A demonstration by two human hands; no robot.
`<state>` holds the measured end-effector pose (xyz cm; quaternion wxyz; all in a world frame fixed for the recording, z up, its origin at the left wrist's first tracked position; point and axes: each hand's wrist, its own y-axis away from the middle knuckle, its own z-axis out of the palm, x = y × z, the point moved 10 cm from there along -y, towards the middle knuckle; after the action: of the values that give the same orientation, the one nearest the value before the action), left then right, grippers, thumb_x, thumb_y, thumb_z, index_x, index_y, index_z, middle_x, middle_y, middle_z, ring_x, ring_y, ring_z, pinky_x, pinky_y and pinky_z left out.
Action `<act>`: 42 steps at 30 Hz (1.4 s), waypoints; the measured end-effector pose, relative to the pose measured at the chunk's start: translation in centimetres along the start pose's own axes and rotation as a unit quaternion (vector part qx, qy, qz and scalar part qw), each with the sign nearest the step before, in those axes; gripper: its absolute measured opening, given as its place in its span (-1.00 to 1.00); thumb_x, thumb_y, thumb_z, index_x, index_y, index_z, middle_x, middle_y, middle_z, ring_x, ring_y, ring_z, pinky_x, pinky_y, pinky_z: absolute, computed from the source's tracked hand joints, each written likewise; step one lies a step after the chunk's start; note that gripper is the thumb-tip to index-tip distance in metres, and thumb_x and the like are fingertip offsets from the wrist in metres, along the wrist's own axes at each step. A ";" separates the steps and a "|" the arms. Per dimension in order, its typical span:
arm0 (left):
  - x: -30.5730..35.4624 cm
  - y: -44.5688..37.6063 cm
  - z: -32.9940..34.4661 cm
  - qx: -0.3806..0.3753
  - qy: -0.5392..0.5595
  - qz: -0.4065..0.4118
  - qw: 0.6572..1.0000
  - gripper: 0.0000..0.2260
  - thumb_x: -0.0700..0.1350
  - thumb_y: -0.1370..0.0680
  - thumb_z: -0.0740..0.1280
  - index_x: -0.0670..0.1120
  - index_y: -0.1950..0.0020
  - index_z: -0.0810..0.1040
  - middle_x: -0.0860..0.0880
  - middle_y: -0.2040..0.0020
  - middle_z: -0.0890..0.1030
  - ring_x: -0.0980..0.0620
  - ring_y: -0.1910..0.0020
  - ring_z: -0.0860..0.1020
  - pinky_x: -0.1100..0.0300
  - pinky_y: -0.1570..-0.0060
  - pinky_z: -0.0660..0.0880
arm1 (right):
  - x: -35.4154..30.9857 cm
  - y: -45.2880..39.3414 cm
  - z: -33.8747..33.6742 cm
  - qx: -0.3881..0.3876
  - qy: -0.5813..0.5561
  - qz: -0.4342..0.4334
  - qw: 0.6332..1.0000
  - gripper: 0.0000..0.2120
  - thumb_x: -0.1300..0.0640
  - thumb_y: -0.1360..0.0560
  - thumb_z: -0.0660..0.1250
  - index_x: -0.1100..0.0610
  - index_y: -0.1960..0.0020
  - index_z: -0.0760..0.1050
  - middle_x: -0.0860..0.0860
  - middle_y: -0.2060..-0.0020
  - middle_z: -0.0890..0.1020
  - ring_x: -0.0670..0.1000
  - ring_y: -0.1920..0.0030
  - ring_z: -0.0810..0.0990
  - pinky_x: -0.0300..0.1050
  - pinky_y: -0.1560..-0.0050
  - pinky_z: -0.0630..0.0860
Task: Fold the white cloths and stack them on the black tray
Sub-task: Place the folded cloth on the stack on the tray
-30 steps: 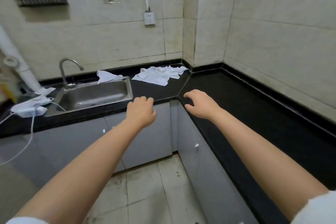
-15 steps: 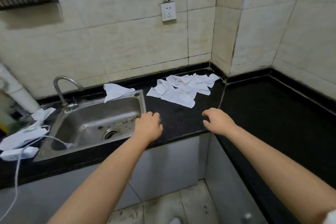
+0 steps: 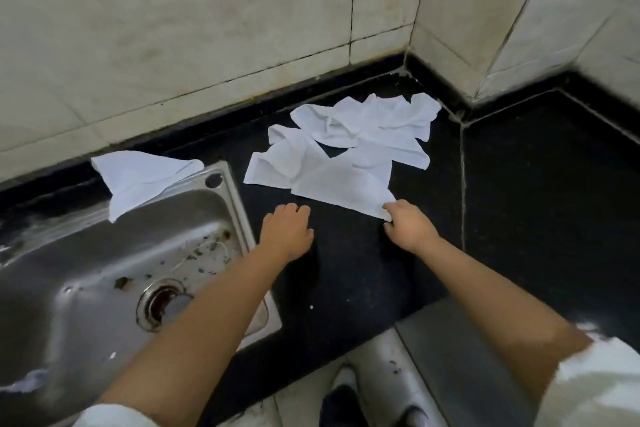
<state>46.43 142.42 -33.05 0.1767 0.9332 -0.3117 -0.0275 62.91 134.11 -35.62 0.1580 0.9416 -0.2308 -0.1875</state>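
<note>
Several crumpled white cloths (image 3: 374, 125) lie in a loose heap on the black counter near the wall corner. The nearest cloth (image 3: 339, 187) is spread flat at the heap's front. My right hand (image 3: 410, 229) has its fingertips and thumb closed on that cloth's near right corner. My left hand (image 3: 285, 230) hovers just short of its near left edge, fingers curled down and holding nothing. One more white cloth (image 3: 138, 177) hangs over the sink's back rim. No black tray is in view.
A steel sink (image 3: 86, 288) with debris around its drain lies to the left, its rim under my left forearm. The black counter (image 3: 554, 191) turns the corner and runs along the right wall. Tiled walls close the back. My shoes (image 3: 341, 399) show on the floor below.
I have stepped up to the counter and the view has tilted down. Both hands moved forward over the counter, and my right hand came onto the nearest cloth's corner.
</note>
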 end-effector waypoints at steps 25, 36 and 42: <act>8.7 -8.1 1.7 0.057 0.082 0.230 0.968 -0.83 -0.21 -0.56 0.21 -0.23 0.15 0.55 -0.13 0.20 0.60 -0.12 0.18 0.57 0.14 0.23 0.39 | 3.4 -1.7 1.5 0.002 0.000 -0.061 0.998 -0.78 0.30 -0.50 0.13 0.32 -0.05 0.50 0.21 -0.09 0.51 0.16 -0.13 0.47 -0.04 -0.08 0.39; 24.8 0.5 -3.3 -0.148 0.275 0.310 0.898 -0.87 -0.24 -0.56 0.25 -0.16 -0.02 0.58 0.07 0.19 0.53 0.25 0.22 0.46 0.46 0.17 0.38 | 13.5 10.4 -4.5 0.196 -0.217 0.041 0.955 -0.67 0.13 -0.45 0.36 0.20 -0.19 0.52 0.16 -0.05 0.56 0.12 -0.12 0.49 -0.16 -0.09 0.37; 35.7 5.8 -5.0 -0.178 0.232 0.360 0.886 -0.92 -0.17 -0.54 0.32 -0.03 0.00 0.54 0.11 0.28 0.49 0.21 0.28 0.45 0.42 0.22 0.38 | 24.0 21.7 -10.4 0.313 -0.204 0.072 0.925 -0.88 0.34 -0.42 0.33 0.29 0.10 0.63 0.24 0.16 0.64 0.18 0.10 0.59 -0.17 0.08 0.38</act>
<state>72.63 118.51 -24.26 0.4044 0.6898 -0.5662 0.2003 78.97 106.14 -24.82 -0.1823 0.8652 -0.3724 -0.2819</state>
